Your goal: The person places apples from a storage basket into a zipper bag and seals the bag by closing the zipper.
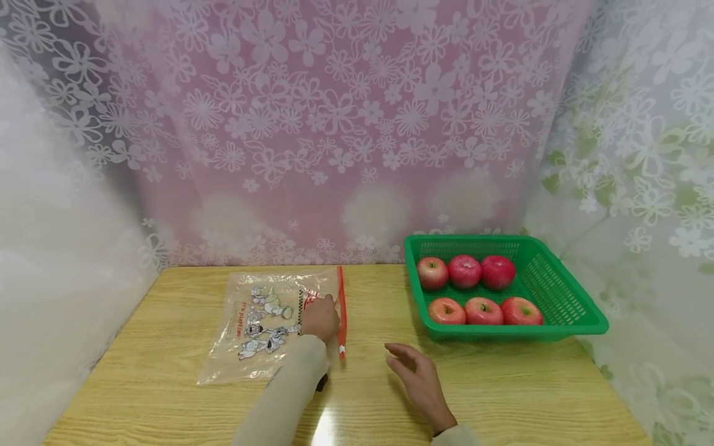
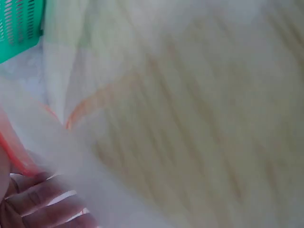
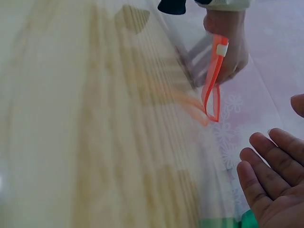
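Note:
A clear plastic zipper bag (image 1: 225,350) with cartoon animals printed on it lies at the left of the wooden table. Its orange-red zipper strip (image 1: 342,322) faces right, with a white slider (image 1: 342,350) at the near end. My left hand (image 1: 320,317) grips the bag by its mouth edge, and the right wrist view shows the two zipper edges parted there. Curled left fingers (image 2: 47,202) appear beside the red strip in the left wrist view. To the right of the bag, my right hand (image 1: 418,378) is held over the table, fingers extended, holding nothing.
A green plastic basket (image 1: 582,319) stands at the right of the table. Inside it, several red apples (image 1: 465,271) sit in two rows toward its left side. Floral curtains (image 1: 346,124) hang behind and at the sides of the table.

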A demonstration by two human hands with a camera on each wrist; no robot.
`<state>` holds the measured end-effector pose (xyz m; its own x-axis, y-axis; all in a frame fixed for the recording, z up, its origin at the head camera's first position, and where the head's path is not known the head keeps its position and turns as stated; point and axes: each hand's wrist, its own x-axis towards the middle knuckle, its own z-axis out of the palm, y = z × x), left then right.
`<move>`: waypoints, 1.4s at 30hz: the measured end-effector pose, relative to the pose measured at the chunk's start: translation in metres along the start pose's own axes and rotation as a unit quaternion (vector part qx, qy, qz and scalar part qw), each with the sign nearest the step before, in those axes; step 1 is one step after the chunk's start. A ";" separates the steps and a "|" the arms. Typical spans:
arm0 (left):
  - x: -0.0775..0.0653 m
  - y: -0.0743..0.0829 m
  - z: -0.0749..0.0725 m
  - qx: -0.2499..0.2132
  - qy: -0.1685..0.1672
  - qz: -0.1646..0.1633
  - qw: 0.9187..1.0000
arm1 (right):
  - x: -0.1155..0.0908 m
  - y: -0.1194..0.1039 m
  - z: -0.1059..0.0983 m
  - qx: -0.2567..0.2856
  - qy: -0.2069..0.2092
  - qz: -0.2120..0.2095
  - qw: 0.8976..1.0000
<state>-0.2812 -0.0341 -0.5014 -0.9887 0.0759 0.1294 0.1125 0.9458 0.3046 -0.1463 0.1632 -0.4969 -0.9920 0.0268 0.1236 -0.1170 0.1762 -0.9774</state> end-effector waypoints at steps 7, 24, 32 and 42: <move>-0.017 -0.018 -0.016 -0.089 0.027 -0.027 0.995 | 0.011 0.004 0.008 0.035 -0.014 0.018 0.999; -0.070 -0.019 -0.048 -0.197 0.125 0.035 0.972 | 0.054 0.006 0.051 0.143 -0.108 0.072 0.981; -0.079 -0.014 -0.050 -0.188 0.141 0.041 0.971 | 0.068 0.015 0.074 0.190 -0.112 0.073 0.973; -0.078 -0.022 -0.050 -0.258 0.104 0.032 0.960 | 0.070 0.023 0.079 0.178 -0.133 0.056 0.973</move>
<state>-0.2017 -0.0763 -0.4706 -0.9428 0.0126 0.3330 0.2596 0.6543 0.7103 -0.2222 0.0910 -0.5245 -0.9713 -0.2378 0.0105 0.0302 -0.1672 -0.9855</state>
